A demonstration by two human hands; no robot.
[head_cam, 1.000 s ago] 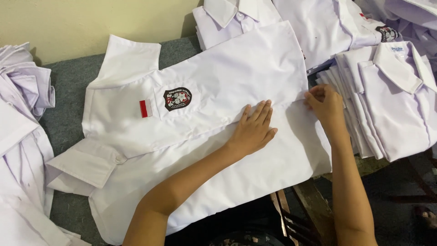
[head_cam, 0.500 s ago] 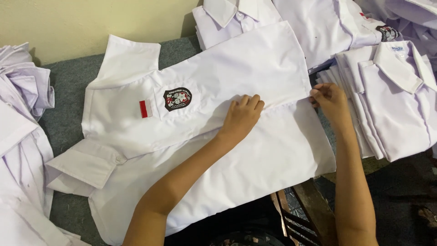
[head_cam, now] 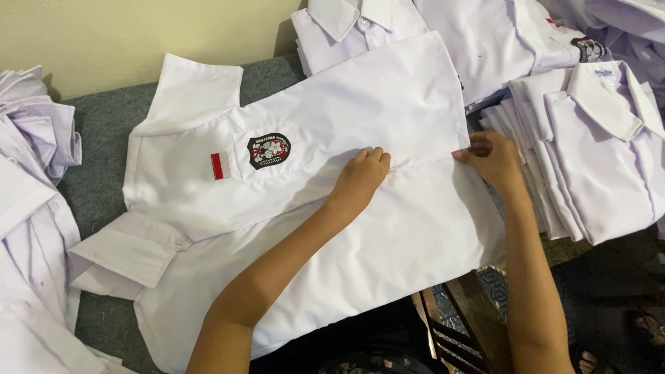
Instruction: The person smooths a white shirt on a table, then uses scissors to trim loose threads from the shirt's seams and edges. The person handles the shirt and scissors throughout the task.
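White shirt (head_cam: 360, 228) spread flat across grey counter (head_cam: 104, 138), folded shirt stack (head_cam: 596, 159) just beside; left hand (head_cam: 361, 174) pressed open on front placket, right hand (head_cam: 493, 158) pinching hem edge, small crest patch (head_cam: 269, 150) on chest

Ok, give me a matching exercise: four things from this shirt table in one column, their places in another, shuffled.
Things:
1. left hand
2. right hand
3. folded shirt stack
4. red and white patch

Places:
A. at the spread shirt's hem edge
B. right of the spread shirt
C. beside the dark badge
D. flat along the front opening

Pairs: 1-D, 2-A, 3-B, 4-C
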